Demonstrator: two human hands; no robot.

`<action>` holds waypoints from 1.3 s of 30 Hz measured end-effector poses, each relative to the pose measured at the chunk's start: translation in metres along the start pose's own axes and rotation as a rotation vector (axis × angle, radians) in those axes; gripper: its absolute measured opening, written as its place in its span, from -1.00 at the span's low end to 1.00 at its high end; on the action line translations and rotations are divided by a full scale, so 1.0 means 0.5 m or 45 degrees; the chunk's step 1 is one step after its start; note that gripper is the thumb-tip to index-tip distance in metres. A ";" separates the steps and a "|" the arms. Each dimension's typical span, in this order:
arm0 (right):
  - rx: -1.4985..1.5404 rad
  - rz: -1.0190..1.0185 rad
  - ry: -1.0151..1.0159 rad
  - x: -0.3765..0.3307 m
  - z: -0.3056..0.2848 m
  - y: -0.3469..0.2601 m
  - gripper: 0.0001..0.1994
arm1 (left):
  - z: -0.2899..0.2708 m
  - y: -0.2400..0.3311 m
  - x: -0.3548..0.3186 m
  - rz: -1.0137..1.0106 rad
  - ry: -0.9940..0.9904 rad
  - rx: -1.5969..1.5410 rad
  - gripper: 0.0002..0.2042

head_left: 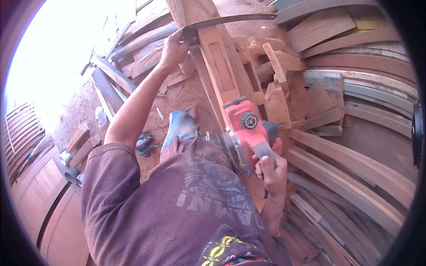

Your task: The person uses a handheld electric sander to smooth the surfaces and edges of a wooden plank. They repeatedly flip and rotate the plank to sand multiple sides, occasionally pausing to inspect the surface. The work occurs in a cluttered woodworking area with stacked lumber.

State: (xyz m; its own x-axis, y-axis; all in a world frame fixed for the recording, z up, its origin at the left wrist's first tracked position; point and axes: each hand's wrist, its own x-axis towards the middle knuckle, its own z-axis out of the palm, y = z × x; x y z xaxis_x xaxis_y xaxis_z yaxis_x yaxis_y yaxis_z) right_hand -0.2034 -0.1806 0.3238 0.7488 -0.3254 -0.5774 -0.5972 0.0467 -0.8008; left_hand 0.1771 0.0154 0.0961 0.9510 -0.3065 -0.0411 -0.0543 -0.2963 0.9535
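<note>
My left hand (174, 49), at the end of an outstretched arm, grips the dark stock of a carpenter's square (230, 19). The square's long thin metal blade lies across a reddish wooden beam (230, 94) and sticks out past its right side. A long rectangular recess shows in the beam's top face. Nearer my body, my right hand (271, 170) is wrapped round the rear handle of a red electric planer (243, 110), which has a black knob on top. The planer rests on or just over the near part of the beam; its sole is hidden.
Offcuts (277, 99) and sawdust lie right of the beam. Long curved-looking boards (355, 164) are piled along the right side. Planks (111, 73) lie at the far left, and wooden panels (66, 230) at the near left. A blue power tool (144, 144) sits on the ground beside my leg.
</note>
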 end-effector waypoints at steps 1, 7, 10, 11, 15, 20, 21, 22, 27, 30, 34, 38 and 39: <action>-0.040 0.010 -0.002 0.005 0.001 0.004 -0.51 | -0.001 0.002 0.001 -0.021 0.021 0.062 -0.67; 0.026 0.094 0.055 0.063 0.058 -0.048 -0.58 | -0.012 0.005 -0.038 -0.205 0.064 -0.239 -0.65; 0.029 0.055 0.056 0.118 0.091 -0.087 -0.57 | -0.054 -0.018 -0.096 -0.268 0.213 -0.374 -0.63; 0.014 0.032 0.050 0.141 0.101 -0.100 -0.57 | -0.078 -0.026 -0.119 -0.279 0.271 -0.404 -0.62; 0.066 -0.039 0.015 0.239 0.141 -0.164 -0.59 | -0.180 -0.051 -0.229 -0.360 0.560 -0.346 -0.61; -0.021 -0.120 -0.051 0.368 0.196 -0.264 -0.42 | -0.264 -0.095 -0.355 -0.612 0.799 -0.396 -0.63; -0.055 -0.188 -0.072 0.404 0.210 -0.280 -0.39 | -0.269 -0.108 -0.370 -0.618 0.816 -0.418 -0.64; -0.089 -0.252 -0.089 0.439 0.221 -0.297 -0.36 | -0.271 -0.116 -0.386 -0.626 0.829 -0.439 -0.65; 0.034 -0.348 -0.098 0.580 0.261 -0.368 -0.53 | -0.237 -0.096 -0.414 -0.581 0.744 -0.521 -0.66; 0.105 -0.401 -0.136 0.538 0.224 -0.330 -0.51 | -0.225 -0.081 -0.448 -0.630 0.790 -0.560 -0.65; 0.114 -0.511 -0.086 0.358 0.145 -0.249 -0.22 | -0.218 -0.121 -0.508 -0.738 0.997 -0.889 -0.75; 0.128 -0.442 -0.004 0.163 -0.004 -0.094 -0.23 | -0.186 -0.112 -0.559 -0.909 0.728 -1.032 -0.80; 0.165 -0.371 -0.070 0.111 -0.060 -0.049 -0.26 | -0.168 -0.103 -0.579 -0.943 0.593 -1.044 -0.80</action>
State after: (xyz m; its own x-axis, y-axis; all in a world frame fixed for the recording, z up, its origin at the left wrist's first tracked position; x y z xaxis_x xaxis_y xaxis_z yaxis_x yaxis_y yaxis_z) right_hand -0.1559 -0.2284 0.3161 0.8995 -0.2913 -0.3258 -0.3165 0.0799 -0.9452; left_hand -0.0699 0.1952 0.0839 0.6974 0.1020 -0.7094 0.6020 0.4537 0.6571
